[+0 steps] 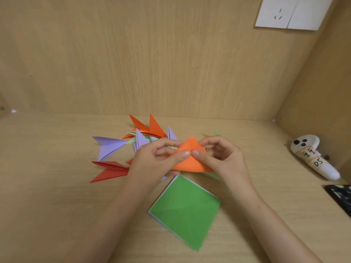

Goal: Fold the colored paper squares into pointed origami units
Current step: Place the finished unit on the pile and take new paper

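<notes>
An orange paper (190, 160), partly folded with a point at the top, is held above the desk between both hands. My left hand (154, 160) pinches its left side and my right hand (222, 158) pinches its right side, thumbs meeting at the middle. A stack of paper squares (185, 211) with a green sheet on top lies just below the hands. Behind and left of the hands lie several finished pointed units: purple (109, 147), red (110, 170) and orange (154, 126).
The wooden desk (57, 196) is closed in by a wooden back wall and a right side wall. A white controller (313, 158) with taped labels lies at the right. A dark object (340, 196) sits at the right edge. A wall socket (290, 12) is at upper right.
</notes>
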